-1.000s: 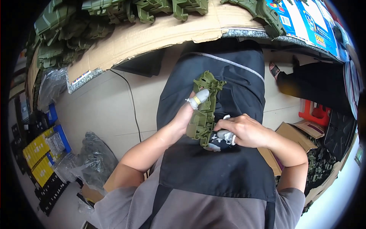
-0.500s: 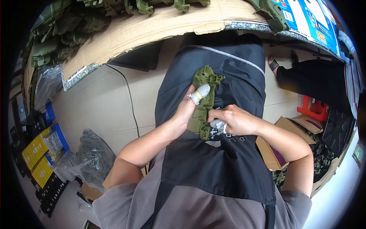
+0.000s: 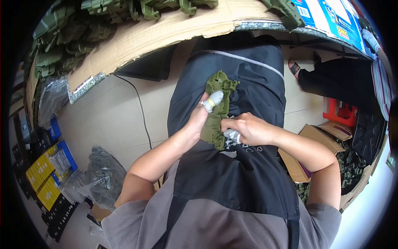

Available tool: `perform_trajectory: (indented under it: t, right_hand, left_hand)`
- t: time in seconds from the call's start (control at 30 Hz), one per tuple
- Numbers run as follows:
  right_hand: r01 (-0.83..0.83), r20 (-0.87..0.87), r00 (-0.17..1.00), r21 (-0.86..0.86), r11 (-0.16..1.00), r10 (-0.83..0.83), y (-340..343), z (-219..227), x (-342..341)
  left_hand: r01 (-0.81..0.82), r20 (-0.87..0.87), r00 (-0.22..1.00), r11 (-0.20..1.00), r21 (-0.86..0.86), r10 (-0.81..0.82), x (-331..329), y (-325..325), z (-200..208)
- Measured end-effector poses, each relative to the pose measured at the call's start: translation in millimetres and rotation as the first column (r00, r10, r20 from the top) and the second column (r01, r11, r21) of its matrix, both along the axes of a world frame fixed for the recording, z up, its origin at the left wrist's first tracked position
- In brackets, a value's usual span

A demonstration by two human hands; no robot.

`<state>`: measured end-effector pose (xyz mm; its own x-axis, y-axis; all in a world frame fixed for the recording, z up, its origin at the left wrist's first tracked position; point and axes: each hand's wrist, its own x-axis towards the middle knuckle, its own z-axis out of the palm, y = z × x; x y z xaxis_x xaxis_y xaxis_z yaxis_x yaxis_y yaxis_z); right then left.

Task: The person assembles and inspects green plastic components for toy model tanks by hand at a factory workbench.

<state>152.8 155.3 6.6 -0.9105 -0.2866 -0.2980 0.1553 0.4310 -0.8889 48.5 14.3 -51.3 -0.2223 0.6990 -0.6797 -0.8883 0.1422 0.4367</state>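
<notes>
Head view, and a long, jagged olive-green plastic part [image 3: 224, 108] is being held above the lap, slanted slightly, its upper end pointed toward the table. It is gripped along its left side by the left hand [image 3: 199, 119], with a thumb wrapped in a grey-white cover [image 3: 216, 98] and banded in yellow laid across the front. A firm hold there, closed around the part! At the lower right edge, the right hand [image 3: 251, 129] is brought in close, its fingers curled narrow and its index fingertip set against the green plastic; its thumb, too, is covered in grey-white. Whether anything is pinched inside that curl cannot be told, as the inner side is hidden.

Beneath both hands, a black cloth apron [image 3: 244, 178] is spread over the lap, marked with white shapes just below the part and crossed higher up by a pale braided cord [image 3: 248, 60]. Ahead, a table edge covered in tan cardboard [image 3: 174, 36] is loaded at left with heaped olive-green plastic pieces [image 3: 68, 45]. To the right, a tan open cardboard box [image 3: 292, 165] is seen beside the forearm, and near it a bright red plastic object [image 3: 340, 114]. On the floor at left, a crumpled translucent plastic bag [image 3: 101, 176] is seen.
</notes>
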Motion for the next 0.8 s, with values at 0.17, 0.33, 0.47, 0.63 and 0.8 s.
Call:
perform_trajectory:
  t: [0.17,0.33,0.47,0.63,0.8]
  right_hand:
    - [-0.215,-0.009,0.976,0.173,0.961,0.220,42.3,45.0,-31.0]
    - [0.701,-0.682,0.664,0.425,0.572,-0.306,147.0,70.6,-66.4]
    - [0.792,-0.739,0.538,0.278,0.544,-0.406,160.8,44.3,-69.6]
    - [0.712,-0.535,0.489,-0.212,0.669,-0.690,51.2,42.6,-26.1]
    - [0.653,-0.388,0.655,-0.142,0.744,-0.648,-15.3,20.0,-12.8]
  left_hand:
    - [-0.244,0.177,0.957,0.968,0.054,0.231,-11.4,-5.8,17.7]
    - [-0.149,-0.197,0.953,0.923,0.355,0.229,-40.4,-15.7,44.4]
    - [-0.145,-0.335,0.887,0.881,0.450,0.317,-46.1,-2.2,57.7]
    - [-0.228,-0.362,0.851,0.889,0.397,0.380,-45.4,6.6,53.8]
    - [-0.280,-0.593,0.712,0.927,0.250,0.375,-28.9,12.6,42.1]
